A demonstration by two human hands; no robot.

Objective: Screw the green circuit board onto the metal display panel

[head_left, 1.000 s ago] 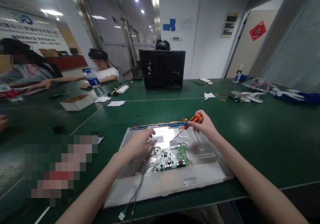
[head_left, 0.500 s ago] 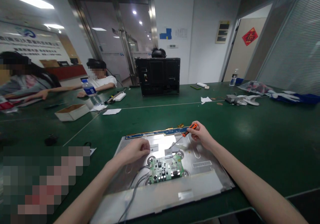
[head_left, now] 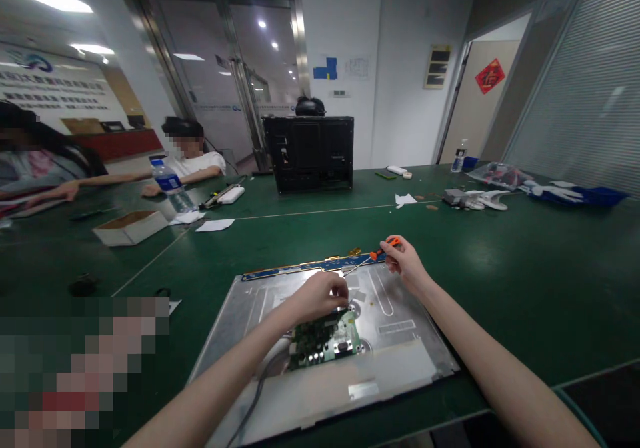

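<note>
A silver metal display panel [head_left: 423, 308] lies on the green table with its back up. My right hand [head_left: 407, 268] is closed around an orange-and-black screwdriver [head_left: 376, 255], whose shaft slants down to the left across the panel. Over the top edge of the green circuit board [head_left: 346, 333], my left hand [head_left: 323, 295] is closed in a pinch. Whatever its fingertips hold is hidden, and the hand covers part of the board. Along the panel's far edge runs a narrow blue circuit strip [head_left: 295, 267]. Dark cables [head_left: 259, 395] leave the board on its left.
A black monitor housing [head_left: 309, 155] stands at the back. To the left are an open box [head_left: 131, 228], a water bottle [head_left: 173, 188] and papers [head_left: 215, 225]. White gloves [head_left: 493, 200] and a plastic bag [head_left: 500, 175] lie at right. Two people sit at left.
My left hand has moved right, from beside the board to over its top edge, now hiding part of it. My right hand still holds the screwdriver. The view has shifted slightly.
</note>
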